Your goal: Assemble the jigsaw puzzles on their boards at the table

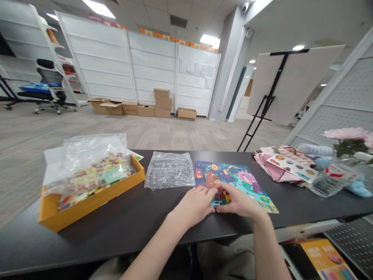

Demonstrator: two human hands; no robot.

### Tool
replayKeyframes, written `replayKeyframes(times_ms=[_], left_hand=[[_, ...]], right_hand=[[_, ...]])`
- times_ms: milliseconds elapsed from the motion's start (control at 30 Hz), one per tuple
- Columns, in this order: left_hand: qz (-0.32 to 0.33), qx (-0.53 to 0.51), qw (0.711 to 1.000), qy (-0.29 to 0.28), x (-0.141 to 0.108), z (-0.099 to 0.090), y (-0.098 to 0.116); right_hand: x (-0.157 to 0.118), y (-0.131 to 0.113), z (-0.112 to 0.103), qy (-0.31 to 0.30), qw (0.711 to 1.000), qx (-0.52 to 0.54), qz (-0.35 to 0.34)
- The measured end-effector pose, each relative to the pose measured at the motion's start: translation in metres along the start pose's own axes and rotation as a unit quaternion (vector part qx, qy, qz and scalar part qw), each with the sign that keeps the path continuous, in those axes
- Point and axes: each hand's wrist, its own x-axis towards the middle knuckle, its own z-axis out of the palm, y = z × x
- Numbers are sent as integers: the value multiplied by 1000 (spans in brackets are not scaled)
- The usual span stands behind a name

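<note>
A colourful jigsaw puzzle [247, 182] lies flat on the dark table, showing a bear, trees and a blue stream. My left hand [198, 204] is bent around the puzzle's lower left part, with thumb and forefinger at its edge. Facing it, my right hand [239, 202] curves over the same part, its thumb close to the left thumb. Between the hands a small patch of the picture shows; the seams there are too small to make out. Left of the puzzle rests a flat clear plastic bag [170, 171].
On the left, a yellow box [99, 206] holds colourful pieces and a crumpled clear bag [93, 151]. To the right are pink cloth [272, 169], a sticker sheet [293, 167], a clear plastic container [328, 182] and pink flowers [346, 134]. An easel [268, 97] stands beyond the table.
</note>
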Motion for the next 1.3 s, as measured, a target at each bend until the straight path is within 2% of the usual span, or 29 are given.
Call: replayKeyframes(times_ms=[200, 333, 433, 600, 767, 900, 1033, 1100, 1167, 1300], left_hand=[[-40, -62, 997, 1, -12, -15, -12], [-70, -68, 995, -17, -29, -37, -25], [-87, -87, 992, -24, -41, -46, -32], [-88, -108, 990, -37, -49, -36, -36], [-93, -118, 988, -35, -53, -33, -39], [-115, -129, 984, -43, -55, -35, -41], [-108, -165, 980, -33, -55, -32, -43], [-106, -179, 978, -25, -54, -31, -45], [-111, -179, 977, -27, -54, -31, -45], [-101, -145, 983, -44, -52, -32, -43]], right_hand=[[2, 3, -1, -29, 998, 46, -20], [3, 7, -3, -6, 1000, 7, -25], [2, 6, -5, 10, 1000, 13, -12], [6, -4, -3, 27, 998, 57, -27], [17, -27, 12, 31, 991, 113, -63], [30, -45, 34, -9, 984, 164, -70], [38, -50, 51, -70, 972, 200, -100], [36, -48, 48, -53, 976, 172, -123], [31, -43, 37, -4, 982, 138, -128], [18, -25, 10, 100, 984, 119, -91]])
